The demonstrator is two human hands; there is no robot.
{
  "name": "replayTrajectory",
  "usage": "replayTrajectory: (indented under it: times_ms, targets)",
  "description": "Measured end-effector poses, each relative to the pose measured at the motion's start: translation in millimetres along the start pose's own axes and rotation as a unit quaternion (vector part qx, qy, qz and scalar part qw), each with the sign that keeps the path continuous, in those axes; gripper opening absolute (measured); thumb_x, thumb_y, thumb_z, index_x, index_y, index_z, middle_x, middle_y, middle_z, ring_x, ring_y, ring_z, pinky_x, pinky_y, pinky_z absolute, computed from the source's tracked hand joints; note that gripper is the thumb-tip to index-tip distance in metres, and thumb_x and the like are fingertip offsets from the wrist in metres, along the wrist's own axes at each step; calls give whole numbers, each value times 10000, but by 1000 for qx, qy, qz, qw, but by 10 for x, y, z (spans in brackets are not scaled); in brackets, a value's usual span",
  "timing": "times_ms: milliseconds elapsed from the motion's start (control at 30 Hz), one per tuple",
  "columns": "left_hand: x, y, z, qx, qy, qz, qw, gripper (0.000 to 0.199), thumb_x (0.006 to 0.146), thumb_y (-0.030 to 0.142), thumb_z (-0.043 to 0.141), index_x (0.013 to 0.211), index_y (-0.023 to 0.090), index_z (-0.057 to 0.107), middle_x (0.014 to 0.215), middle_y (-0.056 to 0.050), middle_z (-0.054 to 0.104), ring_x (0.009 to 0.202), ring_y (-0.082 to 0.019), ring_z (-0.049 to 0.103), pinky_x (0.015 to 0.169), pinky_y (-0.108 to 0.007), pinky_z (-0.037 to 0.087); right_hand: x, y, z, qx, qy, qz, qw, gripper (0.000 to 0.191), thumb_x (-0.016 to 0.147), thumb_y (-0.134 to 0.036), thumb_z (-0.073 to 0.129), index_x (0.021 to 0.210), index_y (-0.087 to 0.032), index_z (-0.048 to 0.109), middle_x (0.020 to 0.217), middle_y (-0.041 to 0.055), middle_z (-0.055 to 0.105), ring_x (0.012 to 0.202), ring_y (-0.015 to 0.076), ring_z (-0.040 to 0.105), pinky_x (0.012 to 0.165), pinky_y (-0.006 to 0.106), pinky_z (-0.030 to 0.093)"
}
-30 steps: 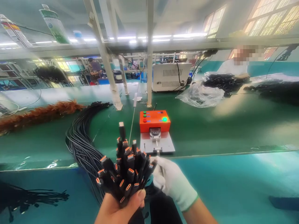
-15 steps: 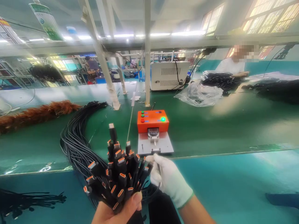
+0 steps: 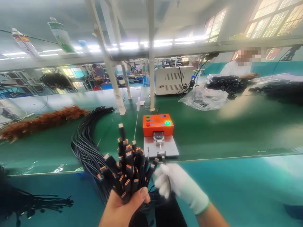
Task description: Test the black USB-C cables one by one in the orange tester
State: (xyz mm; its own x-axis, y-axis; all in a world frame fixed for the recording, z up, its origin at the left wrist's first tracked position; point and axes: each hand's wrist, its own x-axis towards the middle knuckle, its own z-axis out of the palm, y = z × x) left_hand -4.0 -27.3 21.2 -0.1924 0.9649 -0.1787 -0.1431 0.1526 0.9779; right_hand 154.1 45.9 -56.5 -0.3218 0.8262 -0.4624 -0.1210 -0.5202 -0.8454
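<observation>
My left hand (image 3: 129, 203), bare, is closed around a thick bunch of black USB-C cables (image 3: 129, 171), their orange-rimmed plugs pointing up and outward. My right hand (image 3: 177, 184), in a white glove, pinches one black cable (image 3: 163, 160) whose plug end points up just below the metal plate (image 3: 149, 145) of the orange test box (image 3: 155, 126). Whether that plug touches the small fixture (image 3: 161, 154) at the plate's front edge I cannot tell. A green lamp (image 3: 168, 123) glows on the box, and a small digital gauge (image 3: 158, 136) sits in front of it.
Long black cables (image 3: 82, 138) trail over the green bench (image 3: 213, 138) at left, beside a reddish-brown bundle (image 3: 42, 123). More cables (image 3: 42, 201) hang at lower left. Behind stand shelf posts (image 3: 151, 63), a white metal cabinet (image 3: 174, 80), a plastic bag (image 3: 204, 97) and a seated person (image 3: 236, 67).
The view has shifted, so the bench appears further right and slightly lower. My right hand's fingers have curled in, and the plug it holds now shows at the plate's front edge.
</observation>
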Motion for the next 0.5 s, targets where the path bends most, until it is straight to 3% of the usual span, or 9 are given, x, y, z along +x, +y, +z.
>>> replayTrajectory:
  times_ms: [33, 100, 167, 200, 233, 300, 333, 400, 500]
  targets:
    - [11, -19, 6, -14, 1, -2, 1000, 240, 640, 408, 759, 641, 188, 663, 580, -13, 656, 639, -198, 587, 684, -325, 466, -65, -25, -65, -93, 50, 17, 994, 365, 832, -496, 499, 679, -171, 566, 518, 45, 617, 352, 126, 497, 360, 233, 341]
    - [42, -71, 15, -22, 5, -6, 1000, 240, 633, 384, 766, 703, 176, 670, 588, -17, 670, 637, -196, 600, 685, -323, 472, -218, -105, -184, -254, 184, 15, 949, 398, 801, -492, 554, 534, -200, 512, 430, 21, 529, 355, 124, 441, 387, 247, 313]
    - [74, -116, 26, -19, -2, 9, 1000, 249, 631, 370, 764, 750, 172, 671, 580, -12, 665, 607, -187, 597, 655, -315, 477, -382, -209, -225, -336, 295, -47, 893, 352, 767, -480, 604, 543, -215, 544, 448, 23, 523, 420, 151, 452, 449, 278, 330]
    - [86, -128, 35, -15, -8, 19, 1000, 244, 633, 362, 761, 756, 172, 671, 574, -6, 658, 590, -181, 592, 634, -306, 478, -459, -258, -198, -347, 326, -98, 874, 283, 768, -488, 597, 656, -228, 615, 516, 37, 577, 482, 182, 496, 499, 305, 363]
    - [92, -131, 48, -8, -12, 30, 999, 223, 639, 352, 756, 738, 173, 671, 566, 0, 647, 577, -175, 586, 613, -296, 477, -526, -299, -137, -332, 322, -156, 873, 262, 781, -493, 578, 826, -248, 659, 631, 50, 641, 571, 211, 550, 565, 330, 402]
    - [91, -117, 78, 9, -11, 40, 999, 169, 650, 322, 747, 666, 176, 665, 543, 11, 624, 560, -162, 568, 582, -274, 472, -611, -343, 56, -226, 210, -255, 917, 363, 802, -496, 550, 1057, -253, 638, 864, 71, 694, 754, 245, 615, 702, 362, 452]
    - [85, -106, 93, 15, -8, 39, 999, 152, 649, 308, 747, 648, 177, 669, 546, 12, 626, 564, -162, 565, 576, -267, 472, -624, -345, 166, -159, 125, -276, 940, 371, 806, -484, 555, 1069, -236, 638, 944, 78, 692, 829, 253, 623, 759, 367, 460]
    - [70, -89, 116, 11, 11, 33, 999, 145, 631, 300, 761, 682, 178, 700, 621, -1, 672, 633, -181, 592, 611, -270, 487, -592, -314, 354, -32, 35, -288, 956, 305, 816, -443, 567, 970, -195, 656, 961, 87, 691, 867, 248, 626, 804, 363, 468]
    - [60, -99, 123, -19, 63, 22, 998, 246, 603, 318, 789, 795, 177, 730, 758, -26, 731, 770, -221, 638, 739, -300, 499, -457, -234, 440, 101, 91, -231, 963, 229, 835, -398, 552, 809, -175, 599, 762, 62, 696, 692, 202, 646, 698, 339, 504]
